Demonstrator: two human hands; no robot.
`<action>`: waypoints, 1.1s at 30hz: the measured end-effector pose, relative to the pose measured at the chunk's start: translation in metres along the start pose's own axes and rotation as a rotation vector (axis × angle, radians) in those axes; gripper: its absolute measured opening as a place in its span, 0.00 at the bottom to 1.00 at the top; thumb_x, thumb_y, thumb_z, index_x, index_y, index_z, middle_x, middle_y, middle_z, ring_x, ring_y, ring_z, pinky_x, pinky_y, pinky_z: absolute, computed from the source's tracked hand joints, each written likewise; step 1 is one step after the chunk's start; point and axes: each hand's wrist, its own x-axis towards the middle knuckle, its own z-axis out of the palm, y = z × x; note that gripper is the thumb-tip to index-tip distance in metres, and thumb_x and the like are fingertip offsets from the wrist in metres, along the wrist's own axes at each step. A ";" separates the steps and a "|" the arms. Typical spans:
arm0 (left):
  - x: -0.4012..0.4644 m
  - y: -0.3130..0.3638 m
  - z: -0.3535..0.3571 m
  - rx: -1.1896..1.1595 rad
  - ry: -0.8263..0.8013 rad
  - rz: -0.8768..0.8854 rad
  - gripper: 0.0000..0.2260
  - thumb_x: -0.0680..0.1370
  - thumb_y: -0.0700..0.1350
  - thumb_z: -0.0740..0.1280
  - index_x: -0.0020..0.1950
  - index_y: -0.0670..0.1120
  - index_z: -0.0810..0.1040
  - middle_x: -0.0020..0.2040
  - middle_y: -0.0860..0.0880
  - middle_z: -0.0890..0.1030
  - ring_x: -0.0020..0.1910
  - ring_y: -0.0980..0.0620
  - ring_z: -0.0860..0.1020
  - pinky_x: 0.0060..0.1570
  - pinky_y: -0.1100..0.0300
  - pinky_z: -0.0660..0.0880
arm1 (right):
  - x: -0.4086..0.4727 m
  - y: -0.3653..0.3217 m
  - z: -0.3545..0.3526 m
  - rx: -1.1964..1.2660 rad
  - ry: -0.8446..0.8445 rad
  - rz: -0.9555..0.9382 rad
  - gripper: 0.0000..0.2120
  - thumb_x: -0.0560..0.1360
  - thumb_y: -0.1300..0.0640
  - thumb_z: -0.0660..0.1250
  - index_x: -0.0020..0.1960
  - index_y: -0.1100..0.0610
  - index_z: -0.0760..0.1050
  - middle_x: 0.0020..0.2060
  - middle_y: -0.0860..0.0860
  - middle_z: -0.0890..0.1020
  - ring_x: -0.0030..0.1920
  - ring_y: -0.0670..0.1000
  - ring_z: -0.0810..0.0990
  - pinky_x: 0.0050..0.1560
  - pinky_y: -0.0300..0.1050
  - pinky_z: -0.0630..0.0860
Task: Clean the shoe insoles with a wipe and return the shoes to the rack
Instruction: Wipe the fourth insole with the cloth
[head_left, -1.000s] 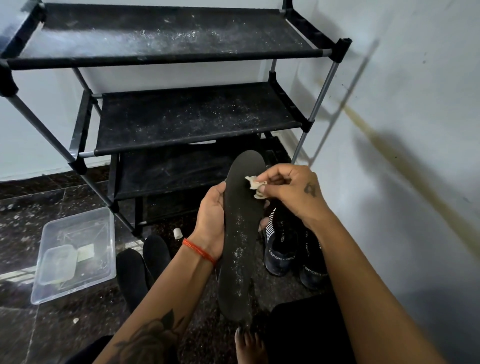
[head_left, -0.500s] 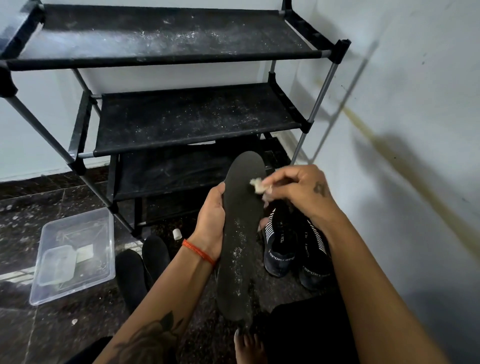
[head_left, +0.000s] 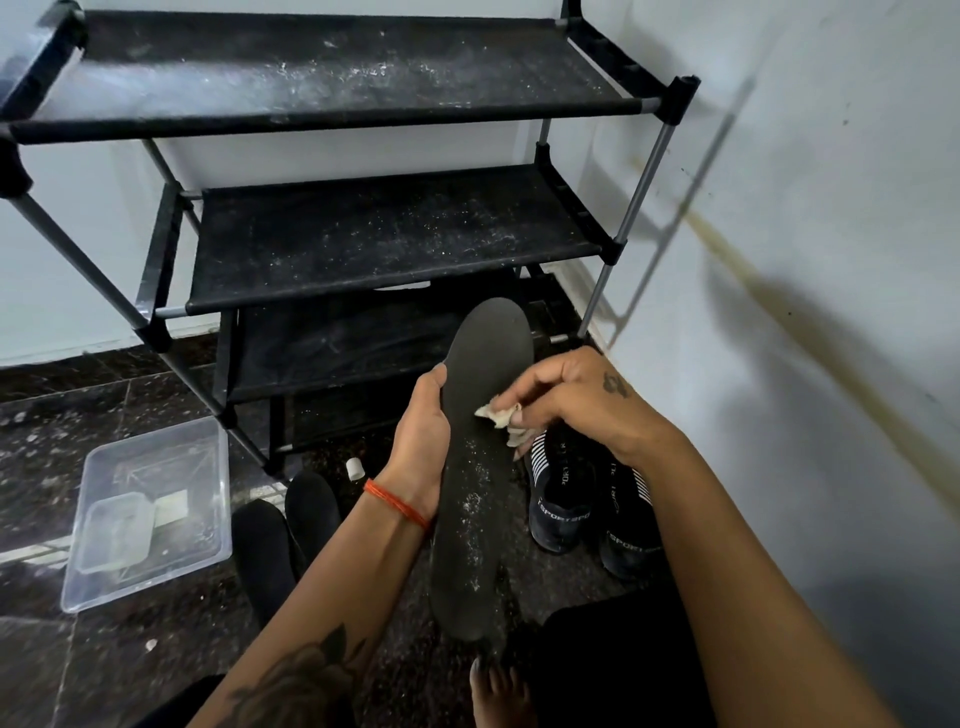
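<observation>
Left grip holds insole — right grip pinches wipe.

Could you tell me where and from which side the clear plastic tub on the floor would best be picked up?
Probably by the clear plastic tub's near-right rim, from above: it sits upright and open-topped on the floor, left of the shoe rack, and that rim is unobstructed. A smaller container lies inside, so lift level.

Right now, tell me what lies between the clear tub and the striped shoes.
In the head view, between the clear tub and the striped shoes: two dark shoes on the floor, then the left hand holding the insole.
</observation>
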 end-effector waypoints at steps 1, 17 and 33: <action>-0.001 0.000 0.001 -0.015 -0.009 -0.013 0.22 0.78 0.55 0.58 0.63 0.42 0.77 0.53 0.43 0.82 0.49 0.45 0.79 0.59 0.46 0.73 | 0.000 -0.001 0.000 0.061 0.013 -0.018 0.11 0.66 0.75 0.68 0.40 0.61 0.83 0.37 0.59 0.84 0.36 0.57 0.84 0.38 0.43 0.81; 0.001 -0.002 0.000 0.019 -0.016 -0.019 0.21 0.79 0.56 0.57 0.61 0.43 0.79 0.49 0.41 0.83 0.47 0.43 0.80 0.58 0.42 0.75 | 0.009 0.008 0.013 -0.185 0.071 -0.115 0.10 0.70 0.70 0.69 0.42 0.57 0.83 0.39 0.56 0.84 0.36 0.51 0.83 0.30 0.40 0.80; -0.009 0.003 0.007 0.028 0.032 0.000 0.21 0.78 0.56 0.57 0.58 0.43 0.80 0.52 0.40 0.82 0.49 0.43 0.80 0.57 0.45 0.75 | 0.013 0.012 0.023 -0.200 0.171 -0.109 0.08 0.71 0.67 0.70 0.47 0.57 0.83 0.34 0.50 0.81 0.35 0.46 0.82 0.27 0.38 0.78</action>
